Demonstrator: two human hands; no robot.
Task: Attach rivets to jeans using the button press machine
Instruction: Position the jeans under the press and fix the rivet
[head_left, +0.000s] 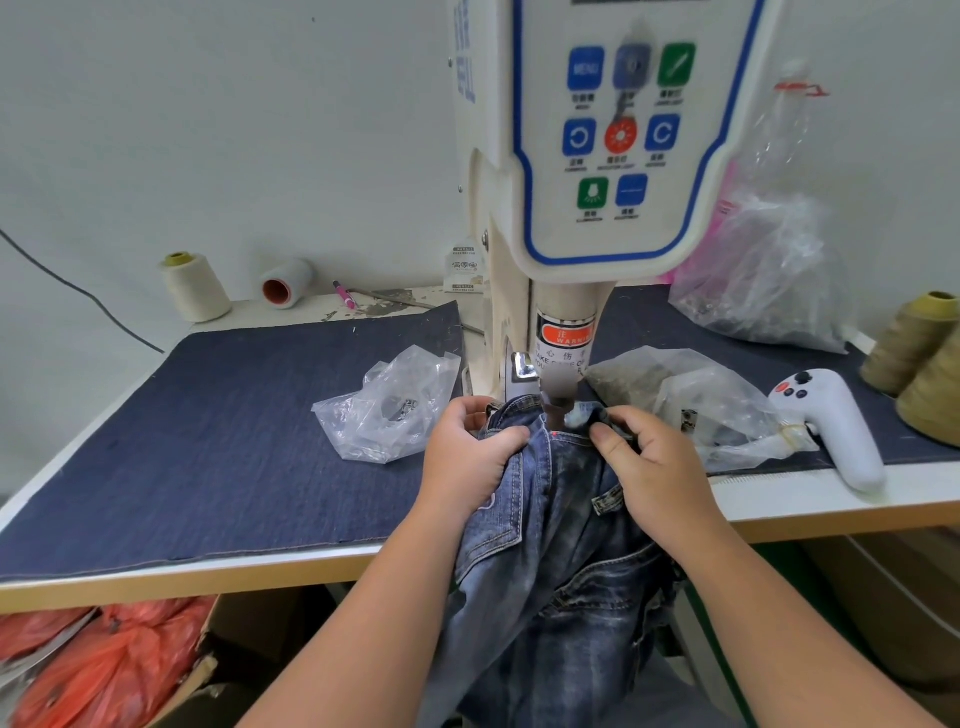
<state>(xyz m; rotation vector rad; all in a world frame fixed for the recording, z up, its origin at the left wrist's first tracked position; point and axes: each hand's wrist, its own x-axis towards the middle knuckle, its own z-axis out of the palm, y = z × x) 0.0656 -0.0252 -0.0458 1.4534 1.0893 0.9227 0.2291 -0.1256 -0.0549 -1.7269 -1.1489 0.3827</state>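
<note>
A pair of blue jeans hangs over the table's front edge, its top part lying under the punch of the cream button press machine. My left hand grips the denim just left of the punch. My right hand pinches the fabric on the punch's right side. The rivet spot under the punch is mostly hidden. A clear bag with a few metal pieces lies left of the machine.
Dark denim cloth covers the table. Clear plastic bags and a white controller lie on the right. Thread cones stand at the back left and the far right. Orange bags sit below the table.
</note>
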